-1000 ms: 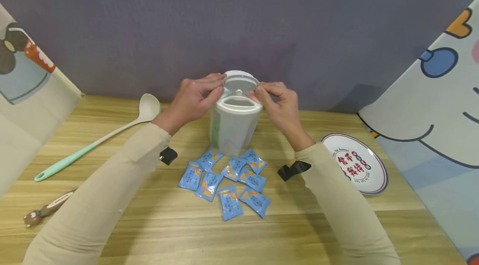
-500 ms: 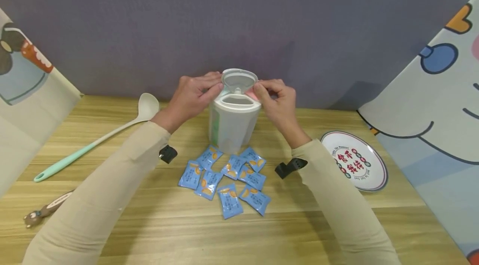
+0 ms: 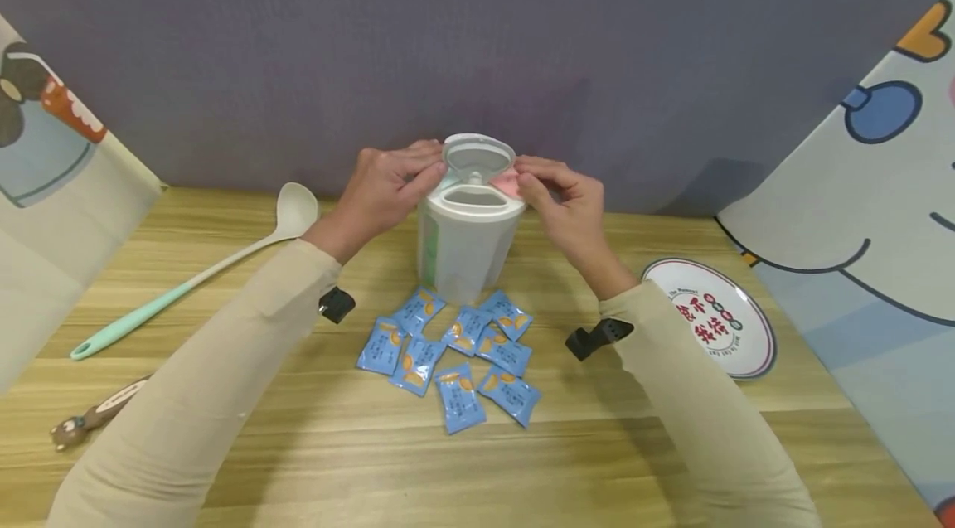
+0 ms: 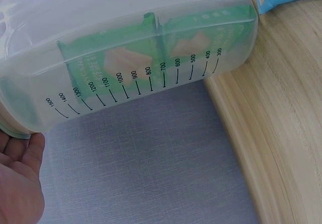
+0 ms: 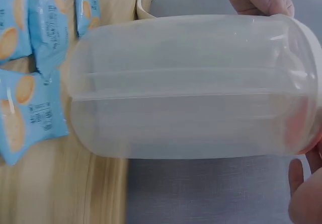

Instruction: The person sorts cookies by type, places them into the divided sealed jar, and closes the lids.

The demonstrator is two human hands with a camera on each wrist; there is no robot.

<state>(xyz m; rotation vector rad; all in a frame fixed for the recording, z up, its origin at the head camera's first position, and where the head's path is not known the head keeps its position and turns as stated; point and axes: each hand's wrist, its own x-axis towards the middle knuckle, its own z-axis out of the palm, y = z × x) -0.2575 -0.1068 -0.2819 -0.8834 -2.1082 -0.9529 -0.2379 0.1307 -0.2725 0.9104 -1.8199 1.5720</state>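
A translucent storage canister [image 3: 468,250] stands upright at the back of the wooden table, its white lid fitted with mint and pink [image 3: 507,182] sections. The white flap [image 3: 479,155] on top is raised, showing an oval opening. My left hand [image 3: 385,192] grips the lid's left edge, thumb toward the front. At the right edge, my right hand [image 3: 567,209] holds the lid by the pink section with bent fingers. Through the measuring-marked wall in the left wrist view, green packets [image 4: 128,60] show inside. Several blue snack packets [image 3: 458,399] lie in front of the canister.
To the left lie a ladle [image 3: 186,283] with a mint handle and a brown bear-headed utensil [image 3: 97,416], partly behind the left sleeve. A white plate [image 3: 719,317] with red characters is at the right. A grey panel [image 3: 477,31] rises behind.
My right hand has shifted slightly right, uncovering more of the pink section. The raised flap stands a little more upright; my left hand stays at the lid's left edge.
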